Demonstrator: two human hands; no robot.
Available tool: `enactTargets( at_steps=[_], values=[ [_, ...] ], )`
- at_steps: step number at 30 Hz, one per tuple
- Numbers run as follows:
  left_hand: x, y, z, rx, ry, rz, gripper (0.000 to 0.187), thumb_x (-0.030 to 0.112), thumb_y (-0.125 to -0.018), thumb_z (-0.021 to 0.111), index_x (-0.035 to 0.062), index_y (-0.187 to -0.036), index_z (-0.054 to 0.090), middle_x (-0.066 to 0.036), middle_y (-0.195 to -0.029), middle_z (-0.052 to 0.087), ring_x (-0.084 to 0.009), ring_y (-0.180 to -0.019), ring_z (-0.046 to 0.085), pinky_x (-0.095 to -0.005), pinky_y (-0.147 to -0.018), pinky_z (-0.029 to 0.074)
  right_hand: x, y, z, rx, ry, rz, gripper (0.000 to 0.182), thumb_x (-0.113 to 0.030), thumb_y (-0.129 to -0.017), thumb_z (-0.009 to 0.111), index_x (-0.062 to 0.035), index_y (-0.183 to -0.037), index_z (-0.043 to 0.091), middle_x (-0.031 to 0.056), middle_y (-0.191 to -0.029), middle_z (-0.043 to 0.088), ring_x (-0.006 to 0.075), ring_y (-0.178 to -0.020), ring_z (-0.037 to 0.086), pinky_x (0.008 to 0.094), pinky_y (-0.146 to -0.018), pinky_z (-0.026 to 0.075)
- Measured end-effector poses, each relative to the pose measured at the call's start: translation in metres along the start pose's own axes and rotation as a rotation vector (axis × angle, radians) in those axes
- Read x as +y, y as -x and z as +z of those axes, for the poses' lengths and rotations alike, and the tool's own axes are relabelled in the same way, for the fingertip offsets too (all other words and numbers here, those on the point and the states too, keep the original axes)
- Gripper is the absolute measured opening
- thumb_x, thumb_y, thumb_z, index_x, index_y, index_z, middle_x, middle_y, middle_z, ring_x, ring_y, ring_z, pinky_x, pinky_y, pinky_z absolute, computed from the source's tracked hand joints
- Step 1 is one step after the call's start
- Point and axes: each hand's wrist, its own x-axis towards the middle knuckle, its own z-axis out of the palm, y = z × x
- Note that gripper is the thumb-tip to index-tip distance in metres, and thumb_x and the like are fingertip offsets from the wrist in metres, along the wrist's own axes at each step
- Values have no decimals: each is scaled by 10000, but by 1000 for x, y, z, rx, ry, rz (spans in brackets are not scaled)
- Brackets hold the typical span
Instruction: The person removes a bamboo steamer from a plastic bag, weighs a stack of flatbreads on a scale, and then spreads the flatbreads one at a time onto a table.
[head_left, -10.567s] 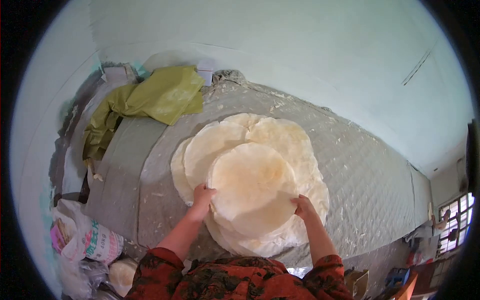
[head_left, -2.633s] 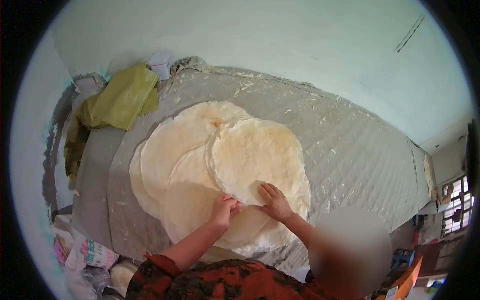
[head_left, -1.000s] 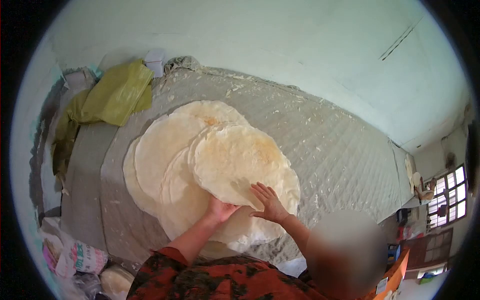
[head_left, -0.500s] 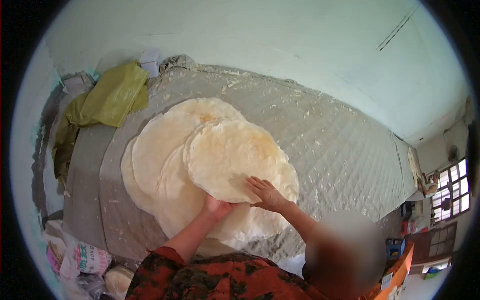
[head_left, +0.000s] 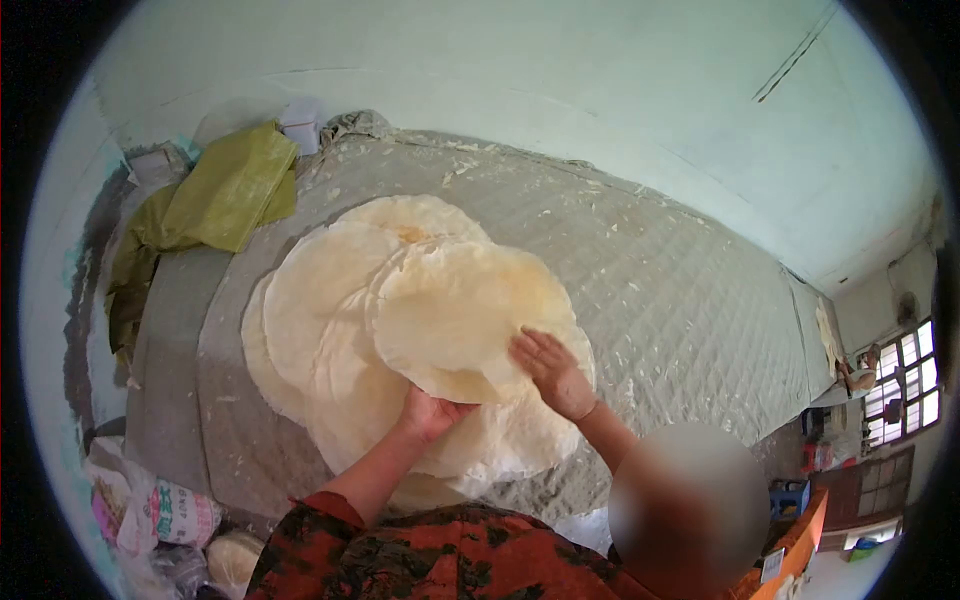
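Observation:
Several large, thin, round pale flatbreads point(head_left: 330, 290) lie overlapping in a pile on a grey quilted cloth. The top flatbread point(head_left: 450, 310) has browned patches near its upper right. My left hand point(head_left: 432, 412) holds the near edge of this top one, its fingers hidden beneath it and that edge slightly raised. Over the right part of the same flatbread, my right hand point(head_left: 553, 375) is spread, palm down, with nothing gripped. Whether its fingertips touch the surface is hard to tell.
The grey quilted cloth point(head_left: 680, 320) carries scattered flakes. An olive sack point(head_left: 225, 190) and a white box point(head_left: 300, 125) sit at the back left. Plastic bags point(head_left: 150, 510) stand at the lower left. A blue stool point(head_left: 790, 497) is at the right.
My right hand has moved to the right and slightly up, toward the right edge of the top flatbread. My left hand has barely shifted.

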Motion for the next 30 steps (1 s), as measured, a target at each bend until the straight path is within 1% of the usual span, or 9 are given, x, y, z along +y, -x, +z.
enactTargets(
  at_steps=[6,13,17,19,20,22,24,27,30],
  values=[
    [0,1,-5,13,48,-55,588,501,-875,385,81,-1285,394,-142,-1286,450,-314,-1160,456,-498,-960,368,-2,48,67,-235,-130,25,545,-65,-737,560,-70,-1268,435,100,-1340,402,274,-1275,333,461,-1029,277],
    [-3,3,5,-37,16,-75,570,481,-902,336,64,-1288,382,-144,-1308,427,-308,-1182,434,-514,-1001,315,-28,18,73,-31,-165,191,585,-88,-685,626,-41,-1238,442,133,-1316,416,285,-1242,368,441,-1004,303],
    [2,13,22,-33,-87,-74,530,458,-919,319,63,-1259,416,-142,-1280,455,-284,-1165,451,-482,-988,344,5,-10,101,186,-123,314,335,-11,-681,559,-89,-996,643,118,-902,654,271,-762,637,356,-640,506],
    [4,28,18,78,-412,36,504,447,-925,322,65,-1231,441,-142,-1284,449,-274,-1168,443,-449,-965,372,27,-56,62,40,-79,426,270,-85,-723,519,-112,-948,667,161,-846,640,323,-746,615,409,-648,483],
    [3,38,-5,143,-496,107,406,364,-915,413,66,-1187,465,-129,-1205,484,-268,-1089,477,-411,-922,405,30,-78,23,125,-141,394,265,-109,-738,517,-115,-962,658,176,-850,628,349,-744,605,422,-667,479],
    [-4,74,-3,602,-723,247,352,225,-875,501,61,-1179,433,-84,-1092,478,-242,-958,499,-379,-874,423,15,-119,-48,303,-130,376,186,-94,-760,499,-107,-867,650,180,-766,608,377,-688,580,433,-593,470],
    [-2,109,-8,717,-798,322,377,169,-848,518,60,-1191,404,-69,-1060,453,-220,-918,490,-372,-854,426,-13,-134,-105,336,-78,337,205,-48,-740,506,-97,-875,652,177,-743,614,361,-684,594,417,-596,480],
    [-3,132,-14,845,-801,458,458,101,-802,543,42,-1220,364,-62,-1040,421,-170,-828,472,-326,-756,431,-46,-114,-94,395,6,304,243,-29,-749,484,-81,-920,649,169,-796,631,339,-695,610,413,-619,488],
    [2,137,-34,810,-711,514,523,75,-777,552,16,-1250,336,-82,-1057,408,-146,-767,467,-281,-662,434,-84,-70,-10,278,-88,309,310,-20,-733,477,-78,-993,636,151,-894,641,311,-744,621,399,-656,496]
  ],
)
